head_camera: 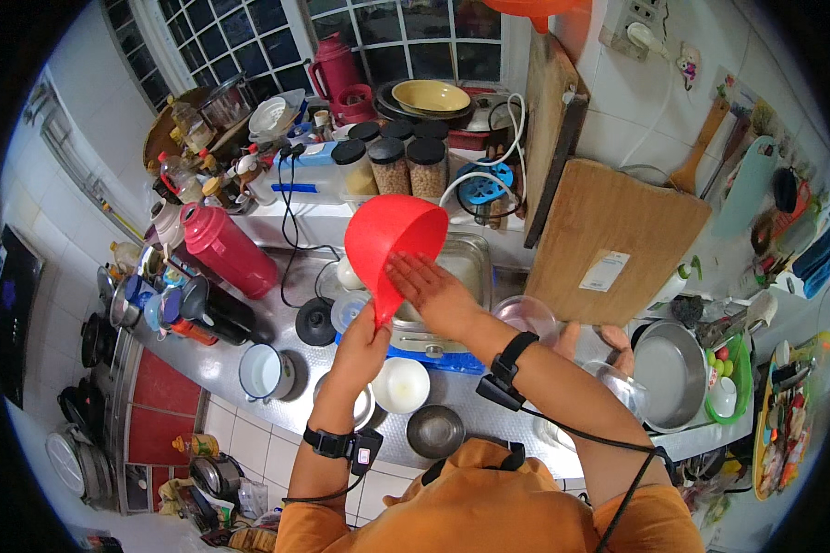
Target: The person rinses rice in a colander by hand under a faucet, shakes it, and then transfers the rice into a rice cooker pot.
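A red plastic ladle or scoop, with a deep round bowl, is held up by its short handle in my left hand. My right hand lies with extended fingers against the scoop's rim side; whether it grips anything cannot be told. Below and behind the hands is a rectangular metal pan with a front knob. White bowl, metal bowl and white enamel mug stand nearer me on the steel counter. A black lid lies left of my left hand.
A pink thermos and black pitcher stand left. Jars with black lids line the ledge behind. A wooden cutting board leans at right, near a large metal pan and a green basket. Black cables cross the counter.
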`<state>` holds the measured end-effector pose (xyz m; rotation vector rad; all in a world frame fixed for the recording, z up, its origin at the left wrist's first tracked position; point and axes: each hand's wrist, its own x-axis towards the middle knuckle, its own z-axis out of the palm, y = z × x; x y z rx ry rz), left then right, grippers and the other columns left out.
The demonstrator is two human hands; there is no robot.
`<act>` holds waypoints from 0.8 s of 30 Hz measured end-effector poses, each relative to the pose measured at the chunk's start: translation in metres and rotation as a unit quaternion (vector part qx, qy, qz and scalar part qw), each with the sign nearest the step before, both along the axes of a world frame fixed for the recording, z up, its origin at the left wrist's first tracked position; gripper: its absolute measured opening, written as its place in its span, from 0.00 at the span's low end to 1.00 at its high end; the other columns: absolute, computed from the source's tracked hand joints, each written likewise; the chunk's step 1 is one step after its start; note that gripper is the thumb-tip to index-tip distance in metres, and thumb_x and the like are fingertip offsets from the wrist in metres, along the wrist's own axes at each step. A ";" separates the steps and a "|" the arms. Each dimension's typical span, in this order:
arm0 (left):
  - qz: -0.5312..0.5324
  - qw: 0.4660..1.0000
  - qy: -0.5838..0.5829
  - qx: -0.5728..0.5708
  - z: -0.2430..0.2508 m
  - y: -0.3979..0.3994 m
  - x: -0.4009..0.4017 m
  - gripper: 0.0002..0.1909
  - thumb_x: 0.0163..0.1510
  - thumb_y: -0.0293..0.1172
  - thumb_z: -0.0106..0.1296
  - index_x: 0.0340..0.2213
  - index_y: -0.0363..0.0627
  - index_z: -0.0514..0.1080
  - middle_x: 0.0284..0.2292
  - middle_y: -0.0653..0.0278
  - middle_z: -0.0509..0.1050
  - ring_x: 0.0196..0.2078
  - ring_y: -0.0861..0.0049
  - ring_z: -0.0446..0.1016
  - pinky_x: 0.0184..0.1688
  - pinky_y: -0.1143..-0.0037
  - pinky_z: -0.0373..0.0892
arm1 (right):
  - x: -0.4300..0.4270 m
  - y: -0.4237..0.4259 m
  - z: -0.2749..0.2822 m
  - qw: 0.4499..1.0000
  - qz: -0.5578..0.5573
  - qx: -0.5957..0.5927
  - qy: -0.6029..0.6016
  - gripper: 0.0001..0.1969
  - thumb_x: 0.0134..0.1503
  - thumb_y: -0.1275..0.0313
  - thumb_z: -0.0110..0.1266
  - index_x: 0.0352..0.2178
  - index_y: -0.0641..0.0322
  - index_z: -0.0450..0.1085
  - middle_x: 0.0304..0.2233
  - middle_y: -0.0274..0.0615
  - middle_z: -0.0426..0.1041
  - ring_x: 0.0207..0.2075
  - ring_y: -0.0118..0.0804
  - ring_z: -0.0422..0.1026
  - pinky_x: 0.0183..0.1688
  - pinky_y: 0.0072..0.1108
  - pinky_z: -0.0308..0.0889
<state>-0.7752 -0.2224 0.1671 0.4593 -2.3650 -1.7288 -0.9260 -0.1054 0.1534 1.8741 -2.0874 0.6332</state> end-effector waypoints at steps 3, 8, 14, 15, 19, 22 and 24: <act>0.050 0.986 0.044 -0.150 -0.015 -0.010 -0.005 0.19 0.50 0.23 0.40 0.46 0.37 0.60 0.29 0.55 0.70 0.30 0.71 0.69 0.34 0.74 0.65 | -0.006 0.008 -0.018 0.988 -0.053 0.018 0.141 0.23 0.48 0.71 0.41 0.49 0.66 0.59 0.56 0.49 0.54 0.57 0.41 0.55 0.58 0.30 0.49; 0.064 0.992 0.002 -0.105 -0.001 -0.029 -0.006 0.20 0.50 0.23 0.39 0.47 0.38 0.60 0.30 0.53 0.71 0.34 0.70 0.70 0.37 0.74 0.65 | -0.021 0.056 -0.082 0.993 -0.078 0.092 0.010 0.15 0.46 0.74 0.44 0.37 0.65 0.67 0.48 0.49 0.63 0.50 0.45 0.62 0.53 0.31 0.56; 0.082 0.995 0.018 -0.055 -0.003 -0.026 -0.005 0.16 0.50 0.23 0.38 0.43 0.39 0.62 0.24 0.64 0.66 0.23 0.81 0.64 0.25 0.80 0.63 | -0.019 0.039 -0.056 0.969 -0.167 0.023 -0.180 0.13 0.42 0.77 0.50 0.34 0.64 0.67 0.34 0.48 0.67 0.38 0.51 0.68 0.39 0.35 0.64; 0.089 0.996 0.010 -0.014 -0.002 -0.024 -0.004 0.13 0.51 0.23 0.37 0.40 0.40 0.63 0.20 0.71 0.63 0.19 0.87 0.60 0.18 0.84 0.60 | -0.021 0.036 -0.052 0.970 -0.165 0.023 -0.180 0.13 0.42 0.77 0.50 0.34 0.64 0.67 0.34 0.48 0.67 0.38 0.51 0.68 0.39 0.35 0.64; 0.106 0.992 -0.004 0.064 -0.003 -0.023 -0.002 0.10 0.50 0.23 0.37 0.36 0.41 0.63 0.20 0.71 0.62 0.18 0.88 0.60 0.18 0.84 0.61 | -0.041 0.024 -0.043 0.945 -0.203 0.062 -0.248 0.17 0.40 0.79 0.49 0.37 0.62 0.66 0.35 0.49 0.68 0.38 0.51 0.68 0.40 0.35 0.64; 0.101 0.989 -0.011 0.111 -0.010 -0.025 0.006 0.09 0.49 0.25 0.37 0.35 0.42 0.62 0.20 0.70 0.62 0.18 0.85 0.61 0.19 0.82 0.61 | -0.043 0.026 -0.046 0.949 -0.172 0.119 -0.234 0.23 0.39 0.79 0.49 0.42 0.60 0.65 0.40 0.50 0.67 0.42 0.51 0.66 0.45 0.36 0.60; 0.106 0.982 -0.025 0.151 -0.015 -0.023 0.014 0.11 0.50 0.24 0.37 0.37 0.42 0.63 0.20 0.70 0.62 0.18 0.86 0.60 0.18 0.82 0.60 | -0.039 0.033 -0.047 0.959 -0.146 0.143 -0.198 0.26 0.38 0.79 0.49 0.44 0.59 0.65 0.45 0.50 0.66 0.46 0.51 0.64 0.49 0.36 0.58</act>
